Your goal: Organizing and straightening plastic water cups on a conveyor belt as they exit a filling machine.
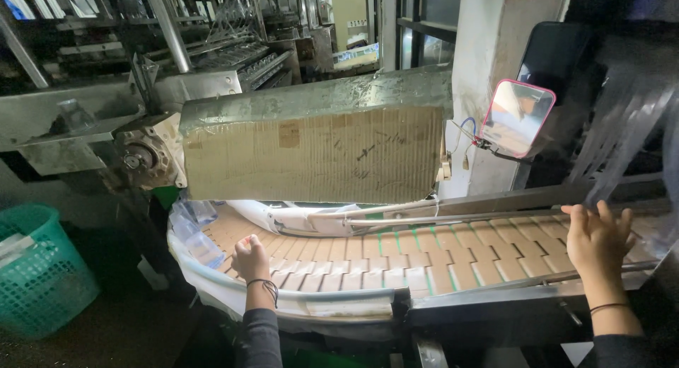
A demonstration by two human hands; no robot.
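Tan slats of a curved conveyor belt [396, 258] are running under both my hands, bending from the right side round to the left end. I am resting my left hand [251, 258] on the belt near that bend, fingers curled into a loose fist; whether anything is inside the fist I cannot tell. A thin dark band is circling that wrist. I am laying my right hand [598, 237] on the belt's right stretch, fingers spread narrowly and flat, holding nothing, fingertips just beside the far guide rail [488, 214]. Clear plastic film [622, 120] is hanging down above that hand. Crumpled clear plastic [191, 233] is lying at the belt's left end, near my left fist. A cardboard-faced metal housing [315, 152] is sitting over the belt's far side. A small pink-framed mirror [516, 118] is leaning on the pillar to its right. A green mesh basket [39, 269] is standing on the floor, well apart at the left.
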